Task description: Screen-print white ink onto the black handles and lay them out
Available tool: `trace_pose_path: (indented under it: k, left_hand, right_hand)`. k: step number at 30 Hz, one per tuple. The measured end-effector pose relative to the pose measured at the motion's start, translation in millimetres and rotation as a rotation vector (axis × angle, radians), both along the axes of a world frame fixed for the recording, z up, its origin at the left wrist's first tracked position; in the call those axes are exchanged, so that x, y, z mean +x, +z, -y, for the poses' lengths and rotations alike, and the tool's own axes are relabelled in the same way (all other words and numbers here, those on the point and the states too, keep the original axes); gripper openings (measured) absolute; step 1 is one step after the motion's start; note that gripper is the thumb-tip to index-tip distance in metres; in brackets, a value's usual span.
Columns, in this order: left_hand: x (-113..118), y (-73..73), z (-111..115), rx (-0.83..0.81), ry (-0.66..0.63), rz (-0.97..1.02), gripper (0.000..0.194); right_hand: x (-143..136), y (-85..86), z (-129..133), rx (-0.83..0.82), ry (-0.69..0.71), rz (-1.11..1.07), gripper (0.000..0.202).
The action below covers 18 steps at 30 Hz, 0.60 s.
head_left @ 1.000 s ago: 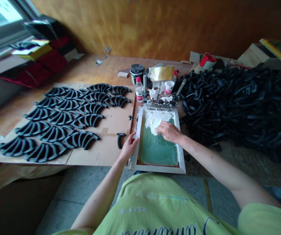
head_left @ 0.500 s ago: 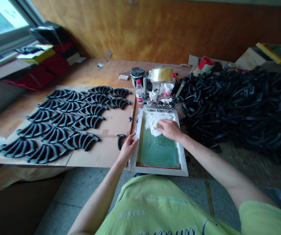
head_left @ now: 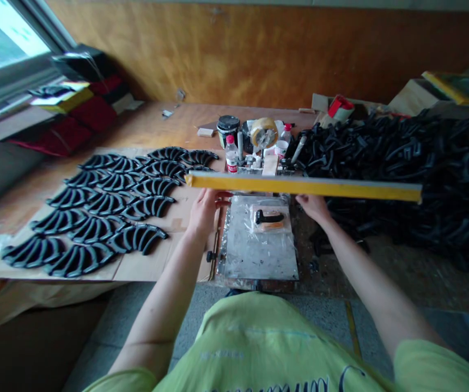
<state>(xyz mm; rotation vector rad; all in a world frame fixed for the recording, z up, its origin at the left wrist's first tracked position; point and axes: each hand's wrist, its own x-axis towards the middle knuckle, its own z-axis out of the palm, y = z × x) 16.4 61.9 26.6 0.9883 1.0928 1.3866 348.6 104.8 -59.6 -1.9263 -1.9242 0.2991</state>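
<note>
A long yellow-edged frame (head_left: 299,185) is raised and seen edge-on, level over the metal plate (head_left: 261,253). On the plate, a black curved part (head_left: 269,218) lies on a patch covered with clear film. My left hand (head_left: 205,209) is just below the frame's left part, its fingers apart and pointing right. Below the frame's middle, my right hand (head_left: 314,208) has its fingers curled together; what they hold, if anything, is hidden. Neither hand touches the black part.
Rows of black curved parts (head_left: 99,231) lie on cardboard (head_left: 130,267) at left. A large heap of black parts (head_left: 381,158) is at right. Behind the plate stand a bottle (head_left: 231,155), a dark tub (head_left: 228,129) and a tape roll (head_left: 264,133).
The frame has swung up off the plate, uncovering it. My hands have left its surface and side. A single black part is gone from the cardboard, and one now shows on the plate.
</note>
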Motion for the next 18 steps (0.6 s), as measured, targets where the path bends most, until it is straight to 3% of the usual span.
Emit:
trace_pose_path:
  k: [2,4,6,8,9,11,13,14,15,18]
  left_hand:
    - [8.2,-4.6,-4.3,-0.026,0.064,0.024,0.045]
    - [19.6,-20.1,6.0,-0.081,0.086,0.043,0.048]
    - [34.4,-43.1,28.5,-0.25,-0.062,0.029,0.053]
    - [49.1,-67.0,55.9,-0.484,-0.3,0.009,0.06]
    - [54.1,-77.6,68.2,-0.555,-0.345,0.018,0.062]
    - [54.0,-95.0,85.4,-0.624,-0.324,0.022,0.06]
    - [34.9,-109.3,89.8,-0.619,-0.241,-0.034,0.057]
    - [17.8,-116.4,87.9,-0.609,-0.195,-0.098,0.056]
    - [-3.4,-123.8,84.4,-0.589,-0.169,-0.166,0.056]
    - [-75.5,-147.7,71.8,-0.628,-0.003,-0.47,0.048]
  right_hand:
    - [-18.4,-21.3,18.1,-0.058,0.178,0.012,0.028]
    - [-40.6,-30.6,34.5,-0.076,0.315,0.058,0.031]
    - [-63.8,-28.7,52.4,-0.028,0.314,0.086,0.018]
    - [-88.6,-20.9,74.7,0.059,0.25,0.058,0.012]
    - [-100.9,-16.8,86.9,0.103,0.252,0.031,0.014]
    - [-119.7,-11.2,109.1,0.139,0.421,-0.019,0.017]
    - [-120.2,-10.4,122.2,0.113,0.6,-0.035,0.019]
    - [-111.1,-11.8,124.0,0.089,0.613,-0.018,0.02]
    - [-96.0,-14.2,122.7,0.06,0.557,0.025,0.021]
    - [-30.9,-27.3,106.2,-0.09,0.191,0.262,0.022]
